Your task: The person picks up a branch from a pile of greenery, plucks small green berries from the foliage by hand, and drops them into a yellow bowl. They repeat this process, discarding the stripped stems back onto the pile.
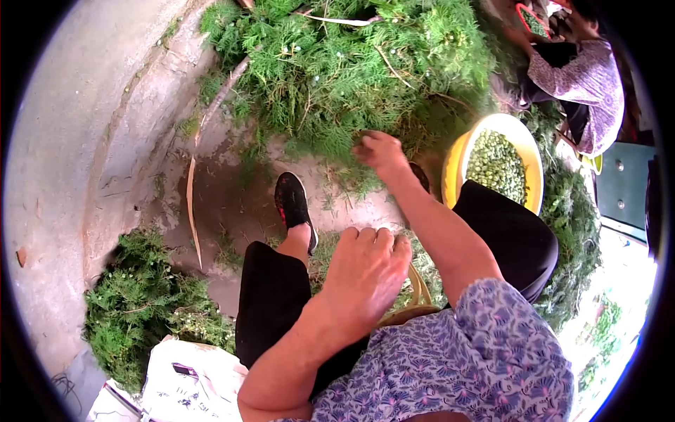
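Observation:
My left hand [365, 274] is closed in a fist above my lap, its back turned up. Its fingers curl under, so anything inside them is hidden. Further forward, my right hand [383, 151] is at the near edge of a large heap of green conifer branches [351, 84]. Its fingers are bent together, and I cannot make out what is between them. Right of that hand stands a yellow basin [455, 165] holding many small pale-green cones or berries [494, 165].
A long bare stick [191, 190] lies on the floor left of my shoe [290, 200]. Another green pile [140, 309] and a white bag [186, 383] are at lower left. A co-worker [580, 91] sits at upper right near a red-rimmed container [532, 21].

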Demonstrator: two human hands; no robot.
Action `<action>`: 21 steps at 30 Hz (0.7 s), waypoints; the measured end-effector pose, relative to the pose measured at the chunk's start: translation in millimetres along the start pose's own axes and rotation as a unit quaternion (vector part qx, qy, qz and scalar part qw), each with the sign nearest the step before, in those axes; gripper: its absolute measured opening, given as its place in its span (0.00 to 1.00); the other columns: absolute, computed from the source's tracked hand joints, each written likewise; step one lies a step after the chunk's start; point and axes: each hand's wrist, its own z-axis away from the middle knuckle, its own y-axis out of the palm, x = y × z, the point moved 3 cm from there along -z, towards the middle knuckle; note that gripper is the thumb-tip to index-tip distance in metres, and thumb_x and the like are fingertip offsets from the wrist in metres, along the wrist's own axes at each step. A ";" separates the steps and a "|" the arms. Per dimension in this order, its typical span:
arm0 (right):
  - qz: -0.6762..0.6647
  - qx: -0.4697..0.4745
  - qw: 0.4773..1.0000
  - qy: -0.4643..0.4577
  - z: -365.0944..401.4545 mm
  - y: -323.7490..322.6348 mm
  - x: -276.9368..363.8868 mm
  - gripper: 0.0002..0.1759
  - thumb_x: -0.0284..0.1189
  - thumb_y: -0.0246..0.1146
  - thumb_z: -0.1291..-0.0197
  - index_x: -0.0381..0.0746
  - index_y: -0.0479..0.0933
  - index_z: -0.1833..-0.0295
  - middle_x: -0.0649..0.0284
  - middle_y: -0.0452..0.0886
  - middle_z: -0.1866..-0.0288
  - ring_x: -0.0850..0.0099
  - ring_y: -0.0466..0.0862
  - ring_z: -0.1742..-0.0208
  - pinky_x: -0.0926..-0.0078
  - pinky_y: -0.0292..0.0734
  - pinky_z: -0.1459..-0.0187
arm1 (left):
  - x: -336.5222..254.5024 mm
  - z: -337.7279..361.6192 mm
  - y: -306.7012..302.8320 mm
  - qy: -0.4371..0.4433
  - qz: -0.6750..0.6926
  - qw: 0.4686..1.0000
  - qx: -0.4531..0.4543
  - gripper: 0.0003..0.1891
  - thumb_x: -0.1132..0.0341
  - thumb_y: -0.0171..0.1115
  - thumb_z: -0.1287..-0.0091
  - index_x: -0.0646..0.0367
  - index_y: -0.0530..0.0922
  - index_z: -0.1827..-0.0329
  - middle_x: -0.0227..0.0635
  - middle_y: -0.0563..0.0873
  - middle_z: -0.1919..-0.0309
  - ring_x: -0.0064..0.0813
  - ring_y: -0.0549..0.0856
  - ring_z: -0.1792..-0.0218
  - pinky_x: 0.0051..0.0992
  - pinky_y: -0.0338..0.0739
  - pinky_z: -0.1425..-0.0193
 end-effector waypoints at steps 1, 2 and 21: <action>-0.011 0.035 0.999 0.017 -25.5 10.1 -22.1 0.21 0.24 0.55 0.41 0.33 0.65 0.41 0.56 0.77 0.57 0.61 0.82 0.62 0.65 0.80 0.64 | 3.2 2.6 -5.7 -0.014 -0.005 0.999 -0.033 0.18 0.70 0.56 0.46 0.63 0.75 0.51 0.38 0.79 0.65 0.34 0.79 0.63 0.33 0.70 0.57; -0.011 0.037 0.999 0.018 -41.0 26.8 -28.1 0.21 0.24 0.55 0.41 0.33 0.65 0.41 0.56 0.77 0.57 0.61 0.82 0.62 0.65 0.80 0.64 | 8.5 3.4 -12.4 -0.028 -0.014 0.997 -0.070 0.18 0.72 0.56 0.47 0.63 0.75 0.51 0.39 0.79 0.65 0.34 0.78 0.63 0.34 0.70 0.56; -0.035 0.015 0.999 0.012 -62.6 91.2 18.6 0.08 0.31 0.57 0.39 0.38 0.72 0.58 0.63 0.74 0.66 0.68 0.78 0.66 0.62 0.79 0.64 | 36.0 9.7 -45.0 -0.117 -0.032 0.983 -0.139 0.15 0.70 0.58 0.45 0.60 0.75 0.54 0.37 0.80 0.69 0.35 0.80 0.69 0.31 0.72 0.65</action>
